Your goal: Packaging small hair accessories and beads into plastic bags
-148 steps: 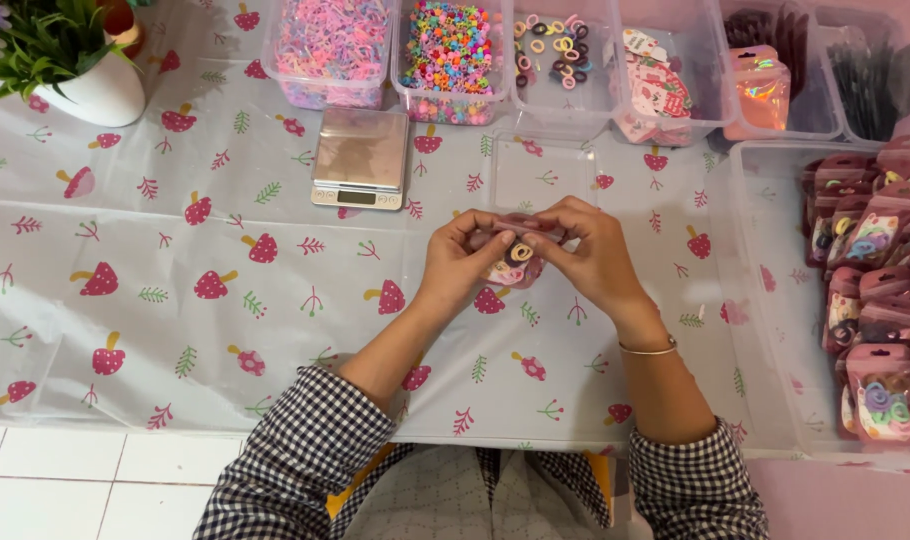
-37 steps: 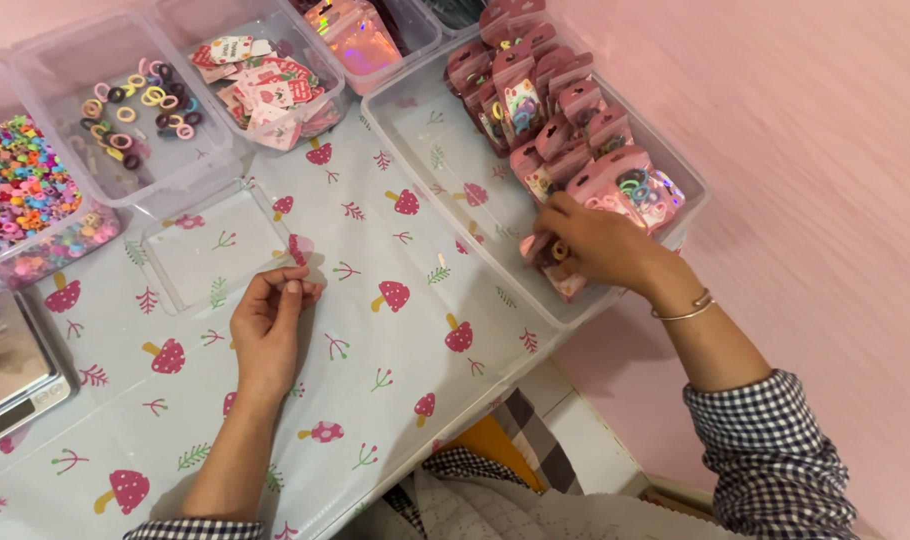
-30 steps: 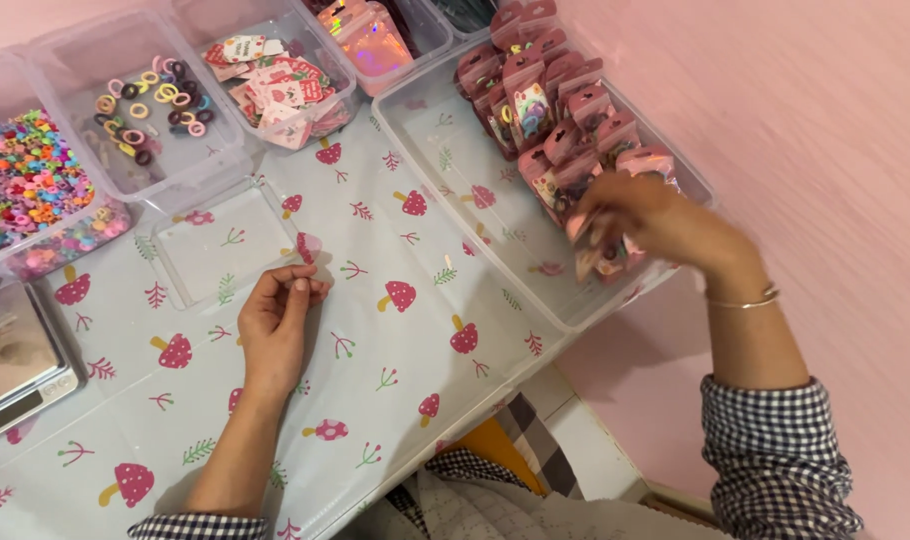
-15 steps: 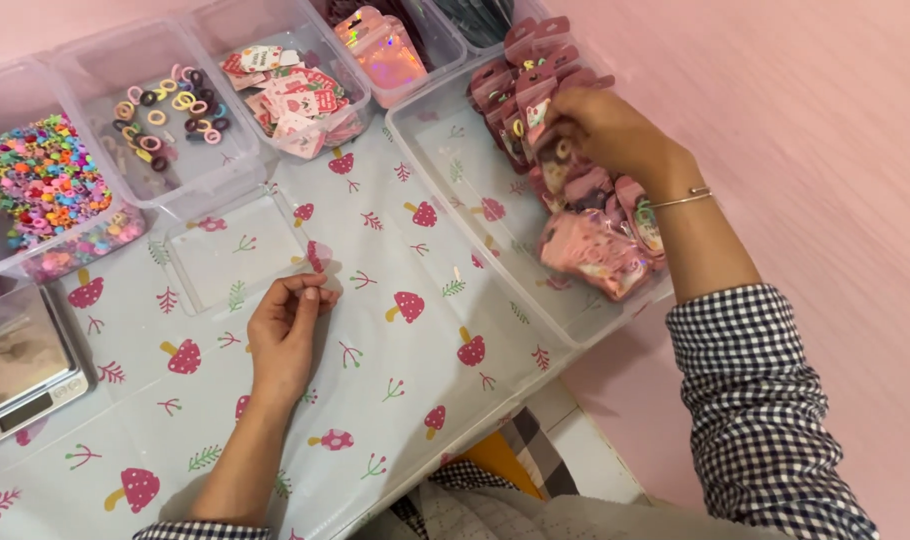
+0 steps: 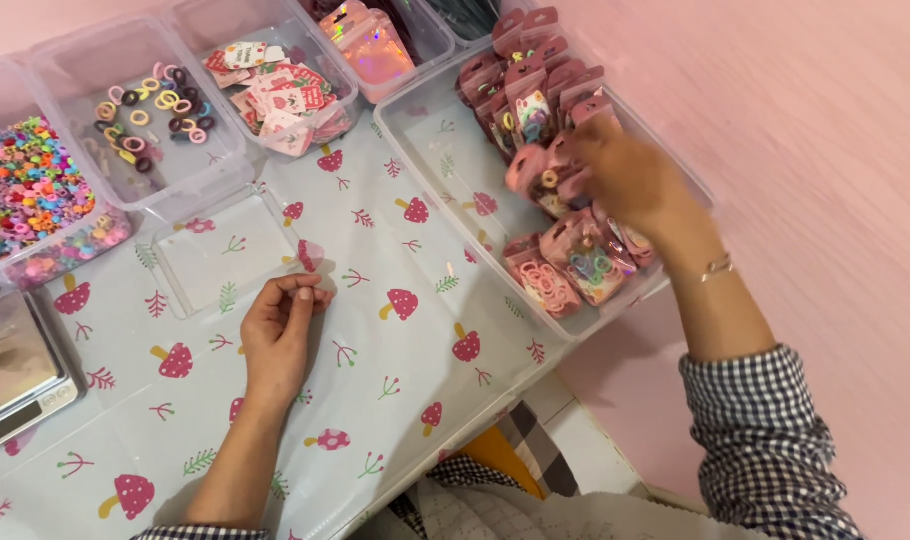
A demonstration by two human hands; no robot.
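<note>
The right hand (image 5: 630,185) is smeared by motion, so its fingers and the pink packet (image 5: 535,170) at their tips cannot be made out clearly; whether the fingers pinch that packet is unclear. It covers part of the packets in the large clear bin (image 5: 445,150). Left of that bin, the scale (image 5: 10,375) and the bead tub (image 5: 35,200) run off the frame's left edge. The left hand (image 5: 275,330) curls, hiding its fingertips
</note>
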